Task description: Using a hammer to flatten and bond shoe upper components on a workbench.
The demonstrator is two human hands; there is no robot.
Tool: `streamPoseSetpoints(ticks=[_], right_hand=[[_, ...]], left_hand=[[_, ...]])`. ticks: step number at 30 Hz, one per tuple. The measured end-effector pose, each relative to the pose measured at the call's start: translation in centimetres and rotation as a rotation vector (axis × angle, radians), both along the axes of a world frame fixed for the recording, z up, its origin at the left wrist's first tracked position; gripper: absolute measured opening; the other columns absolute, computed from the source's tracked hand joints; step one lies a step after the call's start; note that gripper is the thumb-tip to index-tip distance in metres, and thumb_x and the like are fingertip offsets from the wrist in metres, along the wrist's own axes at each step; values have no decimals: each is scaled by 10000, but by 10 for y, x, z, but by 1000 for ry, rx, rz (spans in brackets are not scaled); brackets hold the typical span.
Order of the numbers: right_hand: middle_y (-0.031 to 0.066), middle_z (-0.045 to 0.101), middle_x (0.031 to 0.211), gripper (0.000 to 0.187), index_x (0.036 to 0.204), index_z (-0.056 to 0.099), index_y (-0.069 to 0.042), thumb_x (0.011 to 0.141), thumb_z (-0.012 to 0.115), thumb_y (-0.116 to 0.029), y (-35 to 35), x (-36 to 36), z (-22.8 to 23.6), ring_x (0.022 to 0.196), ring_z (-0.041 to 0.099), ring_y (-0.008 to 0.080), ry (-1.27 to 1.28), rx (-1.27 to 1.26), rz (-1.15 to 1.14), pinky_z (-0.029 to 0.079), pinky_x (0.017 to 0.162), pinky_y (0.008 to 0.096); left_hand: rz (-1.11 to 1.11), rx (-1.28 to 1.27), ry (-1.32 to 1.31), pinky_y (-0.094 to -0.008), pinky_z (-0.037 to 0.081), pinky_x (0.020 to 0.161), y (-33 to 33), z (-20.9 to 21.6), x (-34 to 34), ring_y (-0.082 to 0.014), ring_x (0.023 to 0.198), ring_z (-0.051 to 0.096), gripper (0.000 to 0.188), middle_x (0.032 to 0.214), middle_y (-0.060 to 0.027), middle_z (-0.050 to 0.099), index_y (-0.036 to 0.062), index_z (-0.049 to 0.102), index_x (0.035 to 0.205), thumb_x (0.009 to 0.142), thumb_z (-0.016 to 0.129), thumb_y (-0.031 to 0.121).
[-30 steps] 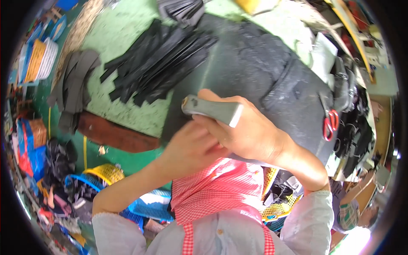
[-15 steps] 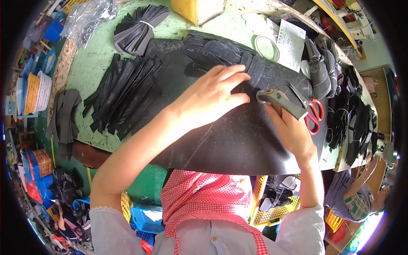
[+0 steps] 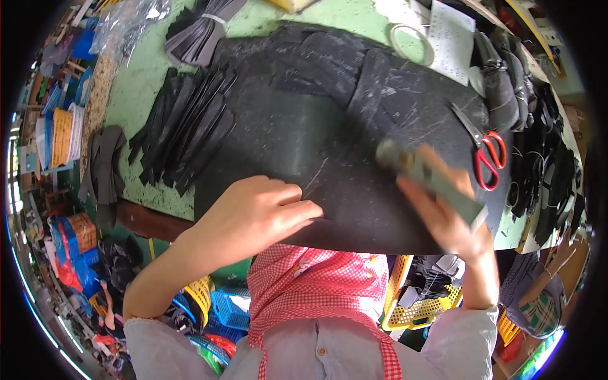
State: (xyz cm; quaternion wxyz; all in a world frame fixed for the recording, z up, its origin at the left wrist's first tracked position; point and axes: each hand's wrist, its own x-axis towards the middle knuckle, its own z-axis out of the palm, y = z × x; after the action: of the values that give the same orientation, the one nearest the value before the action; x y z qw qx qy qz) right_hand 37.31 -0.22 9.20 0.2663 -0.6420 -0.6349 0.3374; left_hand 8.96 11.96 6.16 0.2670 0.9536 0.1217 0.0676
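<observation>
My left hand (image 3: 259,212) is low over the front part of a large black sheet (image 3: 285,139), its fingers pressed together in a pinch. What it pinches, if anything, is too dark to make out against the sheet. My right hand (image 3: 443,206), blurred by motion, grips a grey-green bar-shaped tool (image 3: 437,183) with a rounded end pointing left. Beyond both hands, dark strips (image 3: 316,54) overlap at the sheet's far side. Red-handled scissors (image 3: 484,149) lie partly spread to the right of the tool.
Black strips (image 3: 183,126) lie fanned on the green table (image 3: 120,120) at left, with a tied bundle (image 3: 202,31) behind. A white ring (image 3: 408,44), a paper sheet (image 3: 451,41) and more dark bundles (image 3: 538,158) occupy the right. Another person's arm (image 3: 544,278) shows at far right.
My left hand has left the far strips and come back toward me, its fingers closing together. My right hand, still holding the tool, has also come slightly nearer and to the right.
</observation>
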Motion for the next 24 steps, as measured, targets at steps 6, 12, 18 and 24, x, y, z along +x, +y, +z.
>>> streamPoseSetpoints(ticks=[6, 12, 18, 24], right_hand=[[149, 639, 776, 157, 1080, 528, 2, 990, 616, -91, -19, -49, 14, 716, 715, 365, -50, -165, 400, 551, 588, 473], [174, 632, 771, 189, 1092, 507, -5, 967, 615, -97, -26, -53, 3, 770, 702, 419, 11, -223, 339, 553, 648, 504], [141, 618, 733, 228, 1014, 537, -41, 920, 706, -161, -21, -42, 8, 704, 706, 359, -98, -156, 313, 536, 584, 461], [163, 609, 737, 154, 1020, 579, -15, 934, 702, -48, -13, -46, 11, 635, 692, 381, -8, -199, 202, 507, 540, 441]], left_hand=[[61, 28, -95, -387, 494, 795, -5, -18, 4, -215, 879, 581, 476, 877, 19, 592, 176, 780, 1212, 745, 852, 113], [177, -9, -227, -388, 442, 834, -8, -36, 6, -203, 899, 574, 382, 903, 57, 612, 227, 828, 1050, 677, 888, 168], [79, 224, -381, -401, 472, 792, -4, -45, 3, -198, 874, 585, 346, 928, 53, 641, 236, 821, 994, 652, 844, 188], [-14, 303, -414, -401, 501, 827, 3, -50, 7, -206, 913, 608, 303, 945, 33, 653, 228, 825, 1005, 705, 791, 204]])
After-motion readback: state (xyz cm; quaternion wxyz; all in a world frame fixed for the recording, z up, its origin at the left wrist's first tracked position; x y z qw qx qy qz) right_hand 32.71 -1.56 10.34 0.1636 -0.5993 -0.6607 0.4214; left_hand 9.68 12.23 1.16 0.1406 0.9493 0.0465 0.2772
